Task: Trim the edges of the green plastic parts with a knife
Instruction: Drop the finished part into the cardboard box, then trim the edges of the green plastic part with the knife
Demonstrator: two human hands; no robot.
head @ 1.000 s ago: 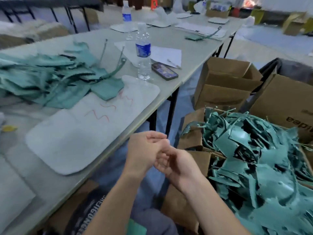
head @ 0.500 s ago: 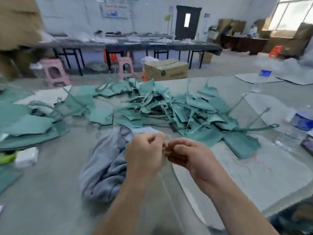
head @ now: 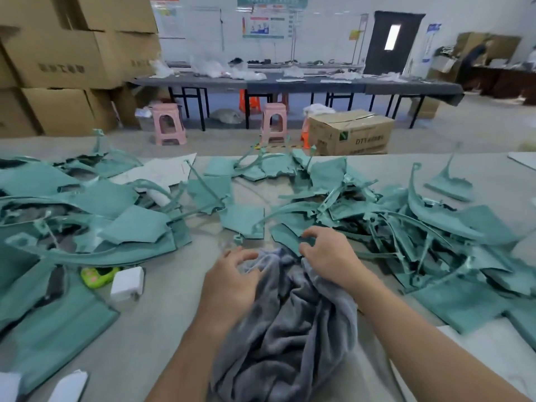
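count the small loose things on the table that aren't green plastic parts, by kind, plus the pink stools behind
grey cloth: 1, both hands on it
lime green gadget: 1
white block: 1
pink stools: 2
total: 5
The green plastic parts lie piled and overlapping, too tangled to count.

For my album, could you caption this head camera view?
Both hands, left and right, reach into a grey cloth among heaps of green plastic parts on a table.
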